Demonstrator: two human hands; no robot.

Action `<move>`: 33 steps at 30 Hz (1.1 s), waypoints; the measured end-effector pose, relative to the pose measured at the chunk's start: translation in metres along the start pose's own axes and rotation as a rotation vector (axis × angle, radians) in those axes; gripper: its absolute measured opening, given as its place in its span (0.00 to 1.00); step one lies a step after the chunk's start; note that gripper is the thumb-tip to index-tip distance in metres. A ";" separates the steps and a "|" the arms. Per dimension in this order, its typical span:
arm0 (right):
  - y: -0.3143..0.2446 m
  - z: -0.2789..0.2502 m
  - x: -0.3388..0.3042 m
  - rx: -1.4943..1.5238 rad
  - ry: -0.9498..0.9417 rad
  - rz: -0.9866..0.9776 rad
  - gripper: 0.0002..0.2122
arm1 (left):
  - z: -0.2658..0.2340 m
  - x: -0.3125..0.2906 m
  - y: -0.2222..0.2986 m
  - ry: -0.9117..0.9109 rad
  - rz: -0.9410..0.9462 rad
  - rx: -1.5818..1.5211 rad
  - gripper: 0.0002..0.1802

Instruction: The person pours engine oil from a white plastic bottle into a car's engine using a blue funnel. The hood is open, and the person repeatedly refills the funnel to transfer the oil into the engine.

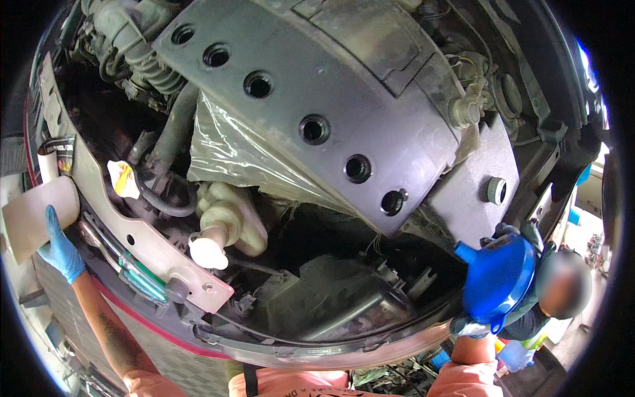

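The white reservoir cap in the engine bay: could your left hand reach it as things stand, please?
Probably yes. The left hand rests on a pale panel outside the bay's edge, and the white reservoir cap lies open from above, with only the beige crossbar and the green-handled tools between.

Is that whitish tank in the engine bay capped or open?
Capped. A round white cap sits on the neck of the tank, covering the opening. How full the tank is cannot be told.

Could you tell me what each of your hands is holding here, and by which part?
The right hand holds a blue funnel by its lower rim. The left hand, in a blue glove, rests on a pale panel; no grip shows.
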State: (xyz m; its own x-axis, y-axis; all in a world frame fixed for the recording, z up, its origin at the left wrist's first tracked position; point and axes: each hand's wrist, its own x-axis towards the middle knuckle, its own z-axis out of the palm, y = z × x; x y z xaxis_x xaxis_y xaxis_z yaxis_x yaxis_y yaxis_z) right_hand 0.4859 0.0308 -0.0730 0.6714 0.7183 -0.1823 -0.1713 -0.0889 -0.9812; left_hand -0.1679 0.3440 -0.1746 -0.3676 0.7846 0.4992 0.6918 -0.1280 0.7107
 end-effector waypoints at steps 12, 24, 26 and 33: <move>-0.007 0.003 0.011 -0.162 0.047 -0.263 0.32 | -0.005 0.010 -0.024 -0.088 0.118 0.080 0.21; -0.041 0.020 0.054 -0.299 0.123 -0.489 0.39 | 0.001 0.009 -0.022 -0.149 0.026 0.009 0.21; -0.043 0.028 0.064 -0.335 0.126 -0.519 0.41 | 0.000 0.007 -0.018 -0.119 -0.002 0.012 0.22; -0.037 0.048 0.065 -0.431 0.118 -0.594 0.47 | 0.009 -0.003 -0.001 -0.033 -0.041 -0.116 0.26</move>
State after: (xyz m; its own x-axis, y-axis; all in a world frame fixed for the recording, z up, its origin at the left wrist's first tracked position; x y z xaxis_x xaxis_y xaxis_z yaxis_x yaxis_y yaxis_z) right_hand 0.5014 0.1143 -0.0461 0.6403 0.6528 0.4047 0.5264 0.0107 -0.8501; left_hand -0.1623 0.3472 -0.1816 -0.3721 0.8097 0.4537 0.5998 -0.1632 0.7833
